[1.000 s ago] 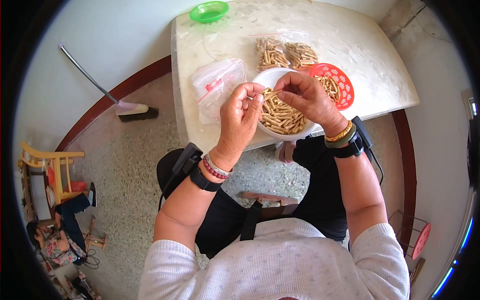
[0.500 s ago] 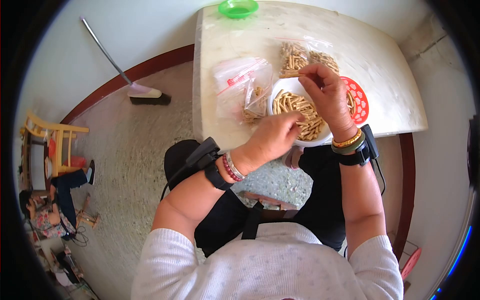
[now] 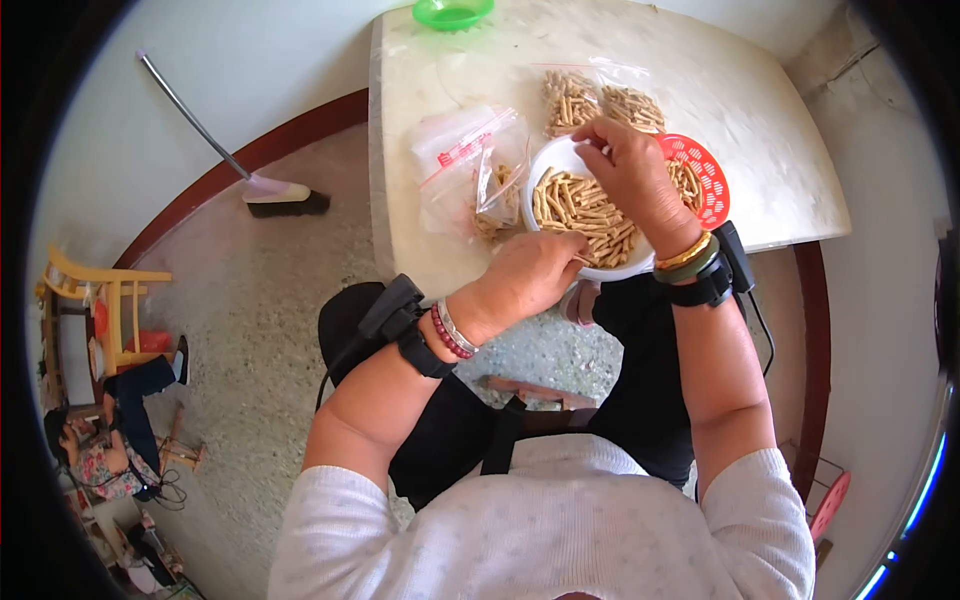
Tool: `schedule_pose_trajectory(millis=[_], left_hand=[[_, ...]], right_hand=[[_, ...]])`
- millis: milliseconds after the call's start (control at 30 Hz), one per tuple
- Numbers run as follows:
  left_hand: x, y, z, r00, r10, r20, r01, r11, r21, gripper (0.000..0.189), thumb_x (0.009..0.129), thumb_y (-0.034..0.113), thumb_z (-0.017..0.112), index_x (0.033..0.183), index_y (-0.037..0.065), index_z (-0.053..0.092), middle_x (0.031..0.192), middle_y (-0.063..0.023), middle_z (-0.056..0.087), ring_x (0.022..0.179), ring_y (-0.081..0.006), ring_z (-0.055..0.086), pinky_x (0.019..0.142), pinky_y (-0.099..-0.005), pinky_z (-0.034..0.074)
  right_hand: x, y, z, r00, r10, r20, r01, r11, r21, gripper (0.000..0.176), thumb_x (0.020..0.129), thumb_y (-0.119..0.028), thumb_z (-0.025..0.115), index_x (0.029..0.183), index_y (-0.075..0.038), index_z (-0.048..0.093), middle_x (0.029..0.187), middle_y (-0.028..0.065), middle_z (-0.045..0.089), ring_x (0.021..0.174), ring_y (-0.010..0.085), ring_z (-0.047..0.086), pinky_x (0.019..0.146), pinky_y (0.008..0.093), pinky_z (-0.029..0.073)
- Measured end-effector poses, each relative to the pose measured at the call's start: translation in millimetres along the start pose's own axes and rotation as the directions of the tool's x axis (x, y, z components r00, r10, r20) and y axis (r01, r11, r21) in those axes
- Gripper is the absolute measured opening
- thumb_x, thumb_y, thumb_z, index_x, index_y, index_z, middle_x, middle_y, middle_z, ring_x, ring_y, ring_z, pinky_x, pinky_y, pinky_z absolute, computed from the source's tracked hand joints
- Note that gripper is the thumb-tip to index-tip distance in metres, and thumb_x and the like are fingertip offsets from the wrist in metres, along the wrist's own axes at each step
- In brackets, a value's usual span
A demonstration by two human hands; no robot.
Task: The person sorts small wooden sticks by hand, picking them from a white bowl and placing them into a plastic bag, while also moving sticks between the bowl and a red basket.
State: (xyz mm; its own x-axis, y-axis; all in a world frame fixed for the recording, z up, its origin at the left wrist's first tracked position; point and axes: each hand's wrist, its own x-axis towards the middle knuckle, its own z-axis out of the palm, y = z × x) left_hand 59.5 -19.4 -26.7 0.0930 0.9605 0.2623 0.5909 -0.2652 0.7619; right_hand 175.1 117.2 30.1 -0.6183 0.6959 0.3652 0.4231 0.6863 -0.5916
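Low over the white bowl (image 3: pixel 560 154), seemingly for easy reach, left hand (image 3: pixel 522 273) pinches a stick (image 3: pixel 582 260); right hand (image 3: pixel 637 178) curls its fingers, grip unclear.

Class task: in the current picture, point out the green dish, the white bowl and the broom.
Green dish (image 3: pixel 453 15): head view, on its inner base.
White bowl (image 3: pixel 545 160): head view, on its bare inner wall, upper left.
Broom (image 3: pixel 285 206): head view, on its dark bristles.

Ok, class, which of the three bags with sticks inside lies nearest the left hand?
The near bag, left of the white bowl and just beyond the left hand; the second bag and third bag lie side by side past the bowl.
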Motion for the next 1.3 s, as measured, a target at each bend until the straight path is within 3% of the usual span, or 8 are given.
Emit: schedule_pose_trajectory(millis=[167, 300, 433, 633, 933, 1033, 1200, 1300], left_hand=[[-4, 3, 2, 0.963, -0.029, 0.269, -0.017, 0.986, 0.166, 0.016, 0.083, 0.009, 0.062, 0.098, 0.004, 0.062, 0.084, -0.0205, 0.065, 0.082, -0.0393, 0.064, 0.070, -0.0472, 0.051], [-6, 7, 4, 0.953, -0.067, 0.294, 0.023, 0.988, 0.152, 0.021, 0.082, 0.009, 0.062, 0.102, 0.005, 0.061, 0.084, -0.0205, 0.065, 0.082, -0.0398, 0.063, 0.071, -0.0471, 0.050], [-5, 5, 7, 0.959, -0.041, 0.281, 0.001, 0.990, 0.139, 0.028, 0.081, 0.006, 0.060, 0.109, 0.005, 0.060, 0.087, -0.0209, 0.065, 0.084, -0.0400, 0.063, 0.073, -0.0472, 0.050], [-3, 3, 9, 0.956, -0.045, 0.291, 0.011, 0.993, 0.119, 0.031, 0.081, 0.004, 0.059, 0.111, 0.005, 0.059, 0.091, -0.0209, 0.065, 0.087, -0.0394, 0.063, 0.075, -0.0472, 0.050], [-3, 2, 7, 0.960, -0.030, 0.280, -0.010, 0.990, 0.139, 0.027, 0.083, 0.006, 0.058, 0.110, 0.004, 0.059, 0.091, -0.0205, 0.066, 0.087, -0.0386, 0.063, 0.074, -0.0468, 0.050], [-2, 3, 6, 0.961, -0.029, 0.277, -0.012, 0.989, 0.146, 0.027, 0.083, 0.006, 0.058, 0.109, 0.004, 0.059, 0.089, -0.0202, 0.066, 0.086, -0.0386, 0.063, 0.073, -0.0469, 0.051], [-2, 0, 10, 0.969, -0.031, 0.246, -0.002, 0.991, 0.134, 0.024, 0.082, 0.006, 0.058, 0.106, 0.004, 0.061, 0.086, -0.0199, 0.066, 0.084, -0.0384, 0.064, 0.072, -0.0470, 0.051], [0, -1, 9, 0.996, 0.049, 0.080, -0.051, 0.998, 0.034, 0.015, 0.084, 0.010, 0.056, 0.096, 0.003, 0.062, 0.079, -0.0194, 0.066, 0.077, -0.0393, 0.064, 0.068, -0.0479, 0.050]], right_hand=[[-18, 51, 8, 0.968, 0.048, 0.245, -0.015, 0.990, -0.137, 0.013, 0.081, -0.016, 0.061, 0.083, -0.006, 0.069, 0.079, 0.0168, 0.067, 0.076, 0.0347, 0.065, 0.071, 0.0430, 0.051], [-24, 52, 30, 0.940, 0.053, 0.338, 0.019, 0.979, -0.205, 0.011, 0.082, -0.014, 0.062, 0.088, -0.007, 0.069, 0.080, 0.0143, 0.066, 0.077, 0.0323, 0.064, 0.071, 0.0413, 0.050], [-22, 40, 52, 0.965, -0.013, 0.262, 0.054, 0.987, -0.151, 0.013, 0.083, -0.014, 0.061, 0.090, -0.007, 0.069, 0.083, 0.0146, 0.066, 0.079, 0.0333, 0.063, 0.073, 0.0426, 0.049], [-16, 44, 69, 0.947, 0.115, 0.300, -0.042, 0.970, -0.240, 0.017, 0.082, -0.018, 0.062, 0.095, -0.009, 0.067, 0.090, 0.0180, 0.064, 0.084, 0.0365, 0.062, 0.077, 0.0443, 0.049], [-24, 41, 63, 0.962, -0.064, 0.266, 0.091, 0.992, -0.092, 0.019, 0.076, -0.017, 0.067, 0.093, -0.008, 0.066, 0.088, 0.0168, 0.063, 0.084, 0.0363, 0.062, 0.077, 0.0440, 0.050], [-22, 40, 56, 0.967, -0.058, 0.247, 0.065, 0.998, -0.021, 0.019, 0.074, -0.016, 0.069, 0.090, -0.007, 0.066, 0.087, 0.0146, 0.063, 0.080, 0.0328, 0.063, 0.075, 0.0399, 0.051], [-18, 40, 40, 0.897, 0.161, 0.411, -0.243, 0.958, 0.154, 0.013, 0.081, -0.013, 0.068, 0.089, -0.004, 0.063, 0.086, 0.0049, 0.064, 0.077, 0.0132, 0.060, 0.071, 0.0273, 0.050], [-11, 55, 34, 0.935, 0.134, 0.330, -0.252, 0.904, 0.346, 0.010, 0.087, -0.011, 0.064, 0.092, -0.002, 0.062, 0.086, -0.0005, 0.063, 0.078, 0.0080, 0.057, 0.072, 0.0241, 0.049]])
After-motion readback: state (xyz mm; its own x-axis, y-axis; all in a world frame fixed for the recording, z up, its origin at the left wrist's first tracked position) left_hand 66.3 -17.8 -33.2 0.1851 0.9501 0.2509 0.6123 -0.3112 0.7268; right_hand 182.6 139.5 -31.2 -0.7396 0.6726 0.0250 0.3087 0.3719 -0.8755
